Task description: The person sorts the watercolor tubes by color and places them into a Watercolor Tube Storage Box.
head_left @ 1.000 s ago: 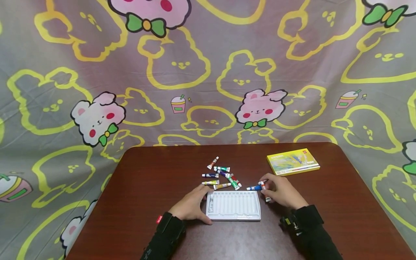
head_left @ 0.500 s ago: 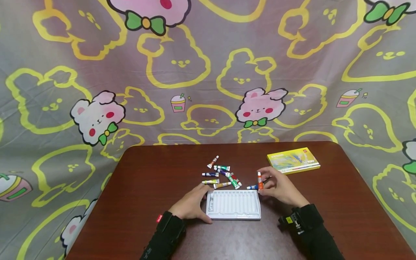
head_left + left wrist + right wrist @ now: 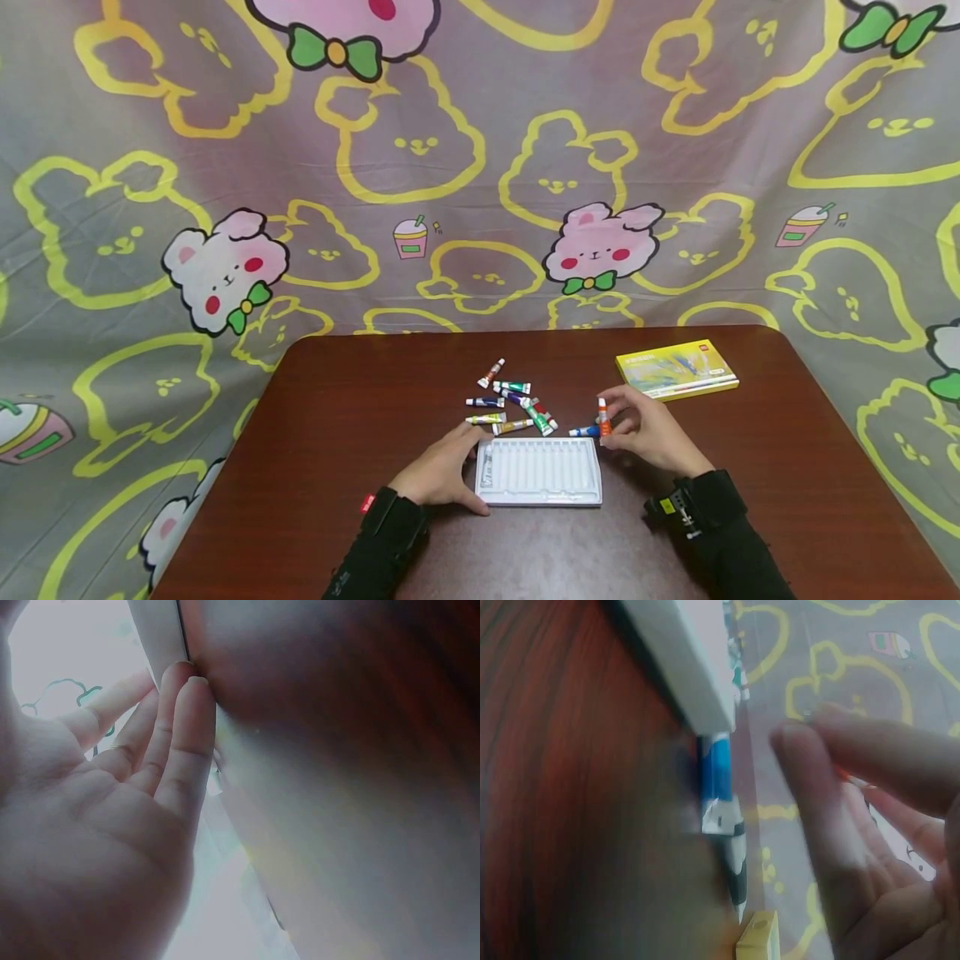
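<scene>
A creased grey-mauve cloth hangs behind everything, printed with yellow bear outlines and pink rabbit faces, some cut off at the top and sides. Before it is a glossy reddish-brown wood-grain tabletop with rounded far corners; its near edge falls outside the view. Two dark sleeves come in from the near side, cut off at the bottom. The left hand lies along the tray's left side, fingers extended and parted from the thumb, fingertips touching the rim. The right hand pinches an orange-red paint tube between thumb and fingertips, upright, white cap up, just beyond the tray's far right corner; the right wrist view mostly hides this tube. The white tray, smooth and plastic-looking, has long parallel grooves; something greyish in the leftmost is hard to make out. A flat yellow box lies towards the tabletop's far right corner, its lettering too small to read. Beyond the tray's far edge lies a jumble of small crimped paint tubes in greens, blues, yellow, red and brown, some overlapping. A blue tube lies alone near the right fingertips, its right end hidden in the head view.
</scene>
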The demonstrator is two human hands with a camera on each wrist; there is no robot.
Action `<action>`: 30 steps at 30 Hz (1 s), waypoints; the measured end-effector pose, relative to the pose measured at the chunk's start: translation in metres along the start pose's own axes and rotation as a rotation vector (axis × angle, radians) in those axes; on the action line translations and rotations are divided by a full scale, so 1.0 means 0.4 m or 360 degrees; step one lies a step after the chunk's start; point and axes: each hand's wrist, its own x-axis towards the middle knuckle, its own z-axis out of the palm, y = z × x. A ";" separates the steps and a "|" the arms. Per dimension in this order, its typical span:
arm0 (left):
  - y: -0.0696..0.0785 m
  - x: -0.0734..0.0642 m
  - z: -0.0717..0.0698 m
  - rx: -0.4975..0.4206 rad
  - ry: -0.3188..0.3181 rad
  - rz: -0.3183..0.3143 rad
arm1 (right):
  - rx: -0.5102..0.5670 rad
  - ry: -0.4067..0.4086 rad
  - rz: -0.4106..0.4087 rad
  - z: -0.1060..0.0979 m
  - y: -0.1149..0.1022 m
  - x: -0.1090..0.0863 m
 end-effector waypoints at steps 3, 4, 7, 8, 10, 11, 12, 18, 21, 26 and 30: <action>0.000 0.000 -0.001 -0.0010 -0.0003 -0.0006 | -0.0121 -0.0073 0.0034 0.002 0.009 -0.001; 0.001 -0.001 -0.001 -0.0013 -0.0004 -0.0006 | -0.0158 -0.0105 0.0041 0.003 0.013 -0.002; -0.001 -0.001 -0.001 -0.0022 -0.0006 -0.0003 | -0.0235 -0.0179 0.0038 0.006 0.022 -0.004; -0.001 -0.001 0.000 -0.0021 -0.0007 -0.0002 | -0.0245 -0.0192 0.0037 0.006 0.024 -0.004; -0.002 -0.001 0.000 -0.0017 -0.0005 0.0003 | -0.0260 -0.0195 0.0037 0.007 0.027 -0.006; -0.003 0.000 0.001 -0.0016 -0.0004 0.0005 | -0.0259 -0.0192 0.0038 0.007 0.029 -0.006; -0.003 0.000 0.001 -0.0014 -0.0002 0.0005 | -0.0259 -0.0187 0.0037 0.007 0.031 -0.007; -0.002 -0.002 0.000 -0.0003 0.0003 0.0013 | -0.0265 -0.0146 0.0057 0.009 0.043 -0.007; -0.001 -0.004 0.000 0.0004 0.0008 0.0023 | -0.0278 -0.0136 0.0053 0.009 0.046 -0.007; 0.001 -0.006 0.002 0.0010 0.0030 0.0046 | -0.0302 -0.0126 0.0023 0.009 0.046 -0.006; 0.001 -0.006 0.003 0.0010 0.0038 0.0051 | -0.0319 -0.0128 0.0026 0.009 0.042 -0.005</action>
